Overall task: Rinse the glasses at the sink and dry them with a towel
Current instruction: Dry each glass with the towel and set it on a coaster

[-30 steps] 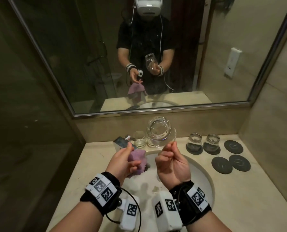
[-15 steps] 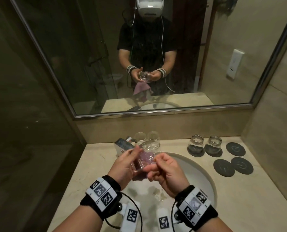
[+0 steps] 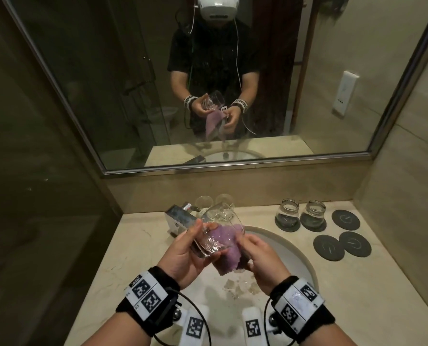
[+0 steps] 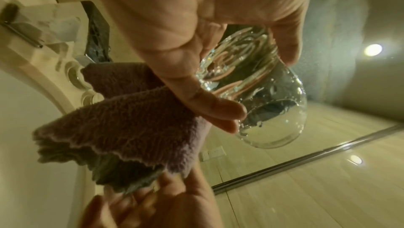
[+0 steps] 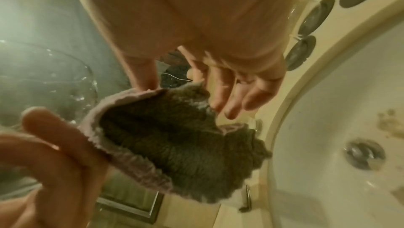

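A clear wet glass [image 3: 214, 233] is tilted over the sink, and my left hand [image 3: 185, 250] grips its thick base with thumb and fingers. In the left wrist view the thumb of that hand [image 4: 196, 59] lies across the glass [image 4: 273, 110] and the purple towel [image 4: 131, 128]. The bunched purple towel [image 3: 226, 250] sits against the glass's right side. My right hand [image 3: 255, 250] holds the towel's lower part, thumb and fingers on its edge [image 5: 174, 142]. The glass's mouth points away from me.
Two glasses [image 3: 289, 216] [image 3: 314, 216] stand upside down on dark coasters at the right, with three bare coasters [image 3: 342, 242] beside them. Two more glasses [image 3: 204, 203] stand behind the chrome faucet [image 3: 180, 219]. The white basin [image 3: 287, 255] lies under my hands, below a wall mirror.
The glass, held up in my right hand a second ago, has come down into my left hand. The towel has passed from my left hand to my right.
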Tool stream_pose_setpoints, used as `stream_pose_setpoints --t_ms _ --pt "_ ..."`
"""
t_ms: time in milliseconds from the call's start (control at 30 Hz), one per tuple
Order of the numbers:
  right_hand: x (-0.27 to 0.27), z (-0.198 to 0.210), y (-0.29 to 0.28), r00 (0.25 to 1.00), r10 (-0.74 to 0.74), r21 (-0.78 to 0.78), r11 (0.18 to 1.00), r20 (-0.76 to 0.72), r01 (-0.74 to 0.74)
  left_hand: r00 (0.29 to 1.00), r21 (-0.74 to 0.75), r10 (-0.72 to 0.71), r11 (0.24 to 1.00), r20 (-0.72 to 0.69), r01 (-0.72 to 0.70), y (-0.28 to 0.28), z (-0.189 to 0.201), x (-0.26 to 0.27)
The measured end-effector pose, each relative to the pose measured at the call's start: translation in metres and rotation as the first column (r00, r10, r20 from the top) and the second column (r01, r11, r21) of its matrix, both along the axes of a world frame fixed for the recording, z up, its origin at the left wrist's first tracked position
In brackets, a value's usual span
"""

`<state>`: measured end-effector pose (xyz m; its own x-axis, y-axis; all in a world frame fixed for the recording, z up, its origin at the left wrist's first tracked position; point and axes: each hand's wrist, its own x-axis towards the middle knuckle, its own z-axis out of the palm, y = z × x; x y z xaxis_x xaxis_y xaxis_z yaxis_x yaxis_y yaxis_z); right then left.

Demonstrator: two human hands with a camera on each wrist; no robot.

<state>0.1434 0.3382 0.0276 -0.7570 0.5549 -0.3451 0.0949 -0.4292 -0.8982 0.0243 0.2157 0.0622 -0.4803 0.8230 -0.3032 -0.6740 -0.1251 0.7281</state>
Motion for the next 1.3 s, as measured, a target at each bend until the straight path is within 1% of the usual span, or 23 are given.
stream_pose_setpoints --t_ms 67,133,167,200,267,300,367,467,533,567,667,700,733,767,833,1000,1033,1100,1133,1200,1233,1267,1300 --pt "0.0 -0.004 0.004 0.997 -0.04 0.017 0.999 0.069 0.039 0.999 0.012 -0.027 1.0 -0.029 0.028 0.001 -0.002 0.0" --pt "0.002 -0.016 0.007 0.982 -0.081 -0.047 0.995 0.172 0.091 0.999 0.011 -0.001 1.0 -0.037 0.001 0.001 -0.002 -0.002" --pt "0.004 -0.023 0.006 0.975 -0.107 -0.086 0.988 0.196 0.126 0.999 0.013 0.021 1.0 -0.04 -0.02 0.001 -0.003 -0.004" --pt "0.005 -0.027 0.004 0.97 -0.129 -0.089 0.985 0.208 0.15 0.998 0.018 0.03 0.999 -0.055 -0.029 0.001 -0.002 -0.004" --pt "0.007 -0.033 0.0 0.976 -0.121 -0.043 0.99 0.18 0.131 0.993 0.016 0.005 1.0 -0.121 -0.003 0.004 0.002 -0.002" --pt "0.007 -0.032 -0.002 0.987 -0.095 -0.042 0.994 0.134 0.101 0.988 0.014 -0.015 1.0 -0.157 0.017 0.004 0.004 -0.001" --pt "0.003 -0.027 -0.005 0.996 -0.076 -0.094 0.992 0.037 0.079 0.974 -0.005 -0.052 0.999 -0.219 0.052 0.005 0.005 0.003" --pt "0.0 -0.02 -0.001 0.979 -0.19 -0.121 0.976 -0.067 0.181 0.944 -0.061 -0.113 0.993 -0.309 0.099 0.003 0.004 0.004" --pt "0.001 -0.017 0.007 0.965 -0.253 -0.069 0.966 -0.074 0.248 0.932 -0.093 -0.129 0.99 -0.339 0.103 0.001 0.003 0.002" --pt "0.002 -0.016 0.01 0.967 -0.247 -0.042 0.969 -0.069 0.245 0.927 -0.103 -0.135 0.989 -0.35 0.105 0.001 0.002 0.001" --pt "0.003 -0.014 0.013 0.993 -0.114 -0.009 0.993 -0.036 0.114 0.898 -0.125 -0.164 0.984 -0.408 0.123 0.0 0.001 0.0" --pt "0.003 -0.014 0.011 0.997 -0.072 0.009 0.997 0.007 0.072 0.895 -0.131 -0.169 0.983 -0.413 0.126 0.0 0.001 0.001" --pt "0.001 -0.015 0.01 0.996 -0.068 0.033 0.997 0.052 0.066 0.899 -0.133 -0.167 0.984 -0.406 0.122 0.001 0.001 0.001" --pt "0.0 -0.018 0.01 0.993 -0.091 0.061 0.994 0.081 0.086 0.905 -0.131 -0.16 0.985 -0.394 0.117 0.001 0.001 0.002" --pt "-0.001 -0.024 0.015 0.981 -0.169 0.103 0.982 0.092 0.16 0.919 -0.137 -0.148 0.985 -0.366 0.104 0.002 0.0 0.003" --pt "0.001 -0.019 0.034 0.946 -0.316 0.083 0.947 0.07 0.311 0.942 -0.217 -0.079 0.976 -0.327 0.006 0.001 -0.006 -0.004" --pt "0.001 -0.018 0.038 0.939 -0.335 0.115 0.939 0.083 0.325 0.943 -0.231 -0.065 0.973 -0.326 -0.013 0.001 -0.007 -0.006" --pt "0.002 -0.017 0.045 0.92 -0.378 0.262 0.903 0.109 0.34 0.945 -0.245 -0.047 0.969 -0.323 -0.036 0.0 -0.009 -0.009" --pt "0.004 -0.015 0.047 0.915 -0.384 0.362 0.876 0.121 0.319 0.948 -0.249 -0.038 0.968 -0.317 -0.045 -0.001 -0.01 -0.011" --pt "0.007 -0.011 0.05 0.923 -0.343 0.544 0.815 0.176 0.2 0.953 -0.25 -0.02 0.966 -0.302 -0.058 -0.003 -0.012 -0.013" --pt "0.008 -0.008 0.05 0.926 -0.323 0.594 0.79 0.197 0.149 0.956 -0.248 -0.015 0.967 -0.295 -0.062 -0.003 -0.012 -0.013" --pt "0.009 -0.004 0.05 0.933 -0.303 0.598 0.791 0.194 0.132 0.957 -0.247 -0.011 0.967 -0.289 -0.063 -0.004 -0.014 -0.013" --pt "0.01 -0.002 0.051 0.945 -0.285 0.569 0.809 0.16 0.148 0.959 -0.245 -0.01 0.967 -0.283 -0.063 -0.004 -0.015 -0.013"
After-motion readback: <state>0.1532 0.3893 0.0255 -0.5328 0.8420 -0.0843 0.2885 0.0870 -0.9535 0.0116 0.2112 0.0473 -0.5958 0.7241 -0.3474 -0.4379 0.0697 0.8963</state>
